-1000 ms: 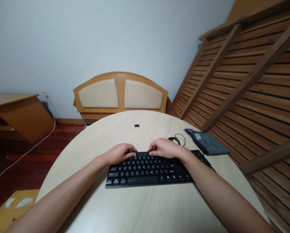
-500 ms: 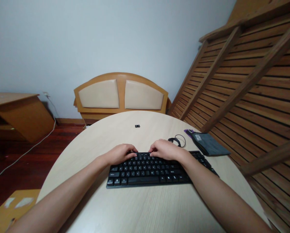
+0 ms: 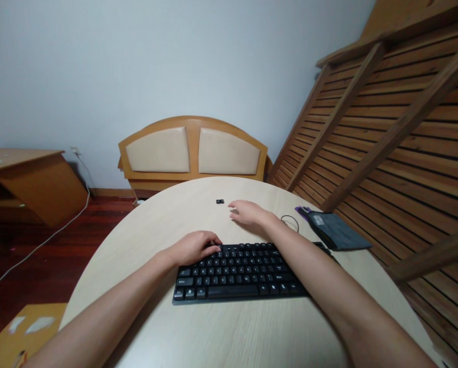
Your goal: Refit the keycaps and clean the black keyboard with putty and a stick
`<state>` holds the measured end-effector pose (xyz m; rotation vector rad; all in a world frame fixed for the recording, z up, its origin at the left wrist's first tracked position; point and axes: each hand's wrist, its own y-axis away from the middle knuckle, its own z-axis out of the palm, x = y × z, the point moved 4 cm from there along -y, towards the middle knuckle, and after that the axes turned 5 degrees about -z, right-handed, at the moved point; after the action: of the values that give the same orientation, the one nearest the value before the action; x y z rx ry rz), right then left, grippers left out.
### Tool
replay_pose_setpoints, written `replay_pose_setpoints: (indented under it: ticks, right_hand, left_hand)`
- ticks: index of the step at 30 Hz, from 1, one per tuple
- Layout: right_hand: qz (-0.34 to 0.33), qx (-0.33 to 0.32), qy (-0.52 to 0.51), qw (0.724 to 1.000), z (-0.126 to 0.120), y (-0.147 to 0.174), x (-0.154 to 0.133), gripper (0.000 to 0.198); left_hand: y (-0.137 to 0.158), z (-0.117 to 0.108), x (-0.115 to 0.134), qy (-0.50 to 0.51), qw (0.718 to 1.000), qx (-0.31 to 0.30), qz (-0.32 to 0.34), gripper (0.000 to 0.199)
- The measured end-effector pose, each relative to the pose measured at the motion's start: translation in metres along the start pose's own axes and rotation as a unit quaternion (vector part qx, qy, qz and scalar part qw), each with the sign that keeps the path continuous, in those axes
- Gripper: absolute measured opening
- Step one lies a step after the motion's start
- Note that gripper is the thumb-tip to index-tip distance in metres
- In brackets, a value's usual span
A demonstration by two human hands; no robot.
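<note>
Left hand (image 3: 193, 247) rests curled on the black keyboard (image 3: 244, 272), centre frame; right hand (image 3: 248, 212) stretches flat, empty, near the small black piece (image 3: 220, 201).

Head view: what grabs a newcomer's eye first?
The black keyboard in the middle of the round table, with the left hand resting on its upper left keys. Beyond it the right hand lies open, palm down on the table, near a small black piece. To the right, slatted wooden frames lean over a grey pouch at the table's edge.
</note>
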<state>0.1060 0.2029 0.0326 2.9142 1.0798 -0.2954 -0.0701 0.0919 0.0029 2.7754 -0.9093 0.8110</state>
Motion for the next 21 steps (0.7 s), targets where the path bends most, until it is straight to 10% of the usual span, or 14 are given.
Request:
replay_pose_setpoints:
  ticks: [11, 21]
  right_hand:
    - [-0.013, 0.019, 0.078, 0.997, 0.026, -0.069, -0.004, 0.047]
    - [-0.015, 0.01, 0.106, 0.994, 0.03, -0.056, -0.013, 0.029]
  left_hand:
    - [-0.001, -0.001, 0.003, 0.004, 1.0, 0.0, -0.009, 0.022]
    - [0.0, -0.001, 0.002, 0.009, 1.0, -0.002, -0.011, 0.022]
